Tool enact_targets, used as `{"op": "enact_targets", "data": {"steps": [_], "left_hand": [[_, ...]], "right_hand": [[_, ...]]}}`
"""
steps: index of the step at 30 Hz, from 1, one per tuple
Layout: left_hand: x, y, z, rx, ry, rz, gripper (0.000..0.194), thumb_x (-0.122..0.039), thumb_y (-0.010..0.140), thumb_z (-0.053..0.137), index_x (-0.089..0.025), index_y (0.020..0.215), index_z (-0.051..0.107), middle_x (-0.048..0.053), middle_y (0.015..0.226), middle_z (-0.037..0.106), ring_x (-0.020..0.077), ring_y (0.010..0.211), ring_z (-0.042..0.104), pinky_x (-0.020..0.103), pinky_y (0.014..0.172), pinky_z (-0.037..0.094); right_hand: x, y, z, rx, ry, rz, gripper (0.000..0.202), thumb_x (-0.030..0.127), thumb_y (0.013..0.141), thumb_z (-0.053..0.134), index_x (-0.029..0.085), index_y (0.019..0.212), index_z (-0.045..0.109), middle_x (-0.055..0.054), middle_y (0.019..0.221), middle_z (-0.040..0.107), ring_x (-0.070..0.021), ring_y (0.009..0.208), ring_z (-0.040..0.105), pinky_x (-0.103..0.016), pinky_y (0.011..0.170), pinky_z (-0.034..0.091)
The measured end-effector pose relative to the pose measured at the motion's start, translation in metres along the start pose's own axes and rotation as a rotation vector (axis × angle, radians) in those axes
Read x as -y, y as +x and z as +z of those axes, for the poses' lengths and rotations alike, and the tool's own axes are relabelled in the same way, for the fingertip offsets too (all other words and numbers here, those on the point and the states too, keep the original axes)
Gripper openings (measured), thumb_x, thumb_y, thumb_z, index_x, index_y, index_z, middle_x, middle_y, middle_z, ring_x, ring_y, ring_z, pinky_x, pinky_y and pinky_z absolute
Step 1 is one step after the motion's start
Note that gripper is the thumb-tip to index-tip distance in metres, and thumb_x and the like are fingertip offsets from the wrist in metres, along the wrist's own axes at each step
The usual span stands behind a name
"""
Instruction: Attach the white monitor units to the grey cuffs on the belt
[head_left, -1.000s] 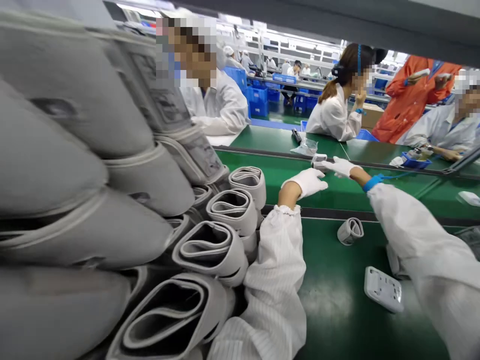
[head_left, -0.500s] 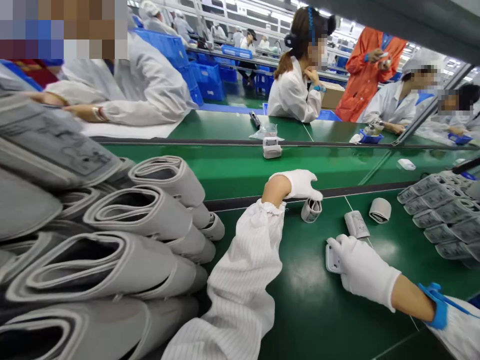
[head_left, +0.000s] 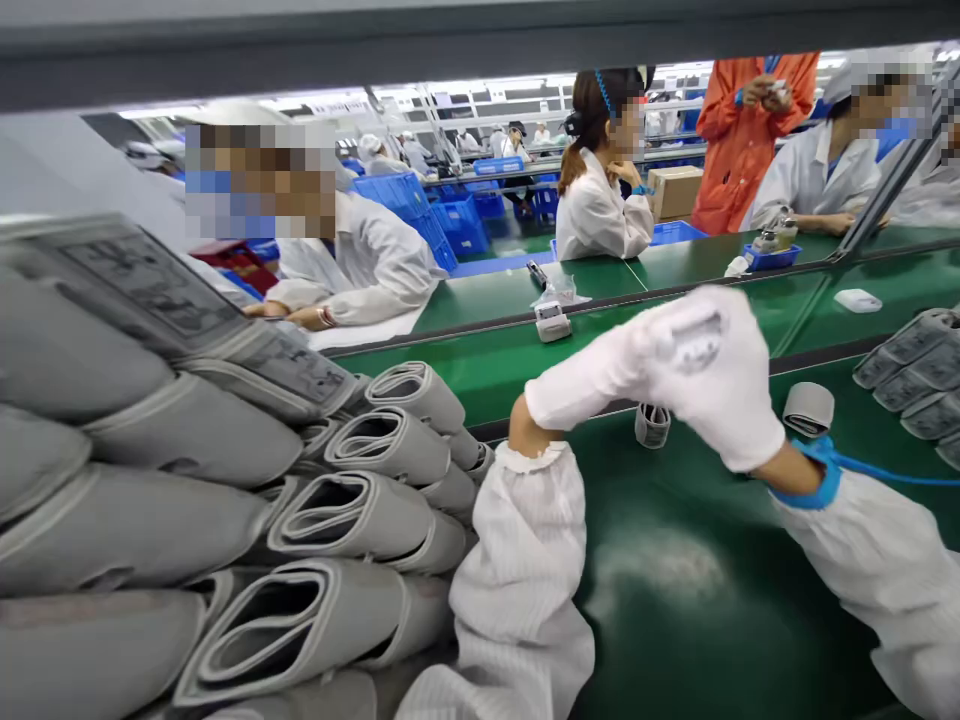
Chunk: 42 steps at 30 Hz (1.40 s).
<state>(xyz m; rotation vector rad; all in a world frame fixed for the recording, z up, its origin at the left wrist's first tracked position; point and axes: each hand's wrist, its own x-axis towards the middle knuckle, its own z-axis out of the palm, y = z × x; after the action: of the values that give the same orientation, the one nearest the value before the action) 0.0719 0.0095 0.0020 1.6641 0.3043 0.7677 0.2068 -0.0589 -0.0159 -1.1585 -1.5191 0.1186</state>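
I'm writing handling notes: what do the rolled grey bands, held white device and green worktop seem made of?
Rolled grey bands: probably matt fabric with bound edges, since they bend into layered loops. White device: likely moulded plastic, going by its pale body with dark recesses; blur hides its finish. Green worktop: semi-gloss, perhaps rubber or laminate; it reflects hazy light.

white device (head_left: 697, 343), blue wristband (head_left: 812, 480)

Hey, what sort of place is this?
Probably a factory assembly floor: many matching grey rolls are piled by a long green bench, people in white coats sit across from it, and blue crates stand beyond.
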Motion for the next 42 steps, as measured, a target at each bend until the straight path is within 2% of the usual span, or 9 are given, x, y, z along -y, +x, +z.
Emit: {"op": "enact_targets", "data": {"steps": [5,11,15,20,23,27,34,39,42], "left_hand": [[0.013,0.016,0.008,-0.312,-0.073,0.088,0.060,-0.067,0.091,0.064,-0.024,0.133,0.062,0.006,0.141,0.064,0.0320,0.143,0.051,0.045,0.117,0.047],[0.012,0.005,-0.030,-0.708,-0.306,-0.148,0.043,-0.058,0.098,0.059,-0.021,0.119,0.063,0.006,0.110,0.074,0.0184,0.081,0.073,0.025,0.054,0.058],[0.019,-0.004,-0.056,-0.647,-0.311,-0.224,0.062,-0.074,0.097,0.046,-0.017,0.112,0.066,0.007,0.084,0.072,0.0154,0.064,0.068,0.022,0.045,0.048],[0.031,-0.005,-0.063,-0.525,-0.301,-0.230,0.078,-0.085,0.092,0.033,-0.017,0.110,0.069,0.008,0.079,0.070,0.0185,0.067,0.068,0.026,0.050,0.050],[0.036,-0.002,-0.058,-0.478,-0.274,-0.275,0.073,-0.083,0.091,0.043,-0.017,0.108,0.067,0.009,0.078,0.070,0.0204,0.068,0.070,0.027,0.051,0.052],[0.036,0.008,-0.041,-0.370,-0.227,-0.296,0.061,-0.071,0.094,0.051,-0.020,0.127,0.060,0.009,0.096,0.075,0.0241,0.081,0.074,0.030,0.058,0.058],[0.024,0.029,-0.013,-0.612,-0.213,-0.247,0.071,-0.073,0.100,0.017,-0.026,0.141,0.051,0.010,0.133,0.067,0.0271,0.106,0.070,0.035,0.070,0.062],[0.026,0.035,-0.015,-0.892,0.014,-0.175,0.046,-0.059,0.102,0.040,-0.027,0.133,0.052,0.006,0.127,0.066,0.0249,0.117,0.067,0.033,0.084,0.062],[0.026,0.036,-0.011,-0.965,0.204,-0.107,0.031,-0.049,0.100,0.049,-0.025,0.117,0.060,0.004,0.127,0.064,0.0243,0.130,0.061,0.031,0.099,0.057]], "right_hand": [[-0.006,0.051,0.028,-0.153,-0.191,-0.141,0.037,0.043,0.105,0.033,0.019,0.121,0.058,-0.012,0.116,0.065,-0.0289,0.108,0.065,-0.047,0.097,0.051],[-0.014,0.033,0.016,0.516,-0.630,-0.125,0.061,0.037,0.102,0.045,0.021,0.161,0.037,-0.021,0.152,0.047,-0.0436,0.125,0.056,-0.054,0.095,0.051],[-0.032,0.003,0.014,0.931,-0.731,-0.067,0.093,0.027,0.086,0.070,0.027,0.166,0.024,-0.023,0.157,0.042,-0.0440,0.119,0.062,-0.049,0.084,0.056],[-0.059,0.005,0.017,1.193,-0.622,0.085,0.023,0.020,0.088,0.065,0.018,0.110,0.071,-0.012,0.107,0.073,-0.0273,0.091,0.073,-0.034,0.075,0.056],[-0.049,0.035,-0.009,1.019,-0.313,0.114,0.031,0.032,0.089,0.071,0.025,0.118,0.066,-0.001,0.097,0.075,-0.0222,0.088,0.073,-0.030,0.077,0.059],[-0.024,0.070,-0.038,0.506,0.112,-0.054,0.063,0.043,0.089,0.076,0.029,0.146,0.052,-0.004,0.134,0.064,-0.0312,0.117,0.066,-0.043,0.102,0.056],[-0.037,0.074,-0.002,0.487,-0.014,-0.370,0.058,0.020,0.096,0.051,0.029,0.154,0.048,-0.006,0.151,0.049,-0.0309,0.145,0.045,-0.053,0.124,0.036],[-0.047,0.064,0.008,0.503,0.046,-0.121,0.092,0.030,0.087,0.069,0.026,0.167,0.021,-0.012,0.152,0.047,-0.0343,0.145,0.044,-0.057,0.118,0.040],[-0.051,0.069,0.010,0.539,0.258,0.086,0.098,0.045,0.074,0.084,0.022,0.159,0.040,-0.011,0.148,0.054,-0.0385,0.140,0.049,-0.059,0.116,0.042]]}}
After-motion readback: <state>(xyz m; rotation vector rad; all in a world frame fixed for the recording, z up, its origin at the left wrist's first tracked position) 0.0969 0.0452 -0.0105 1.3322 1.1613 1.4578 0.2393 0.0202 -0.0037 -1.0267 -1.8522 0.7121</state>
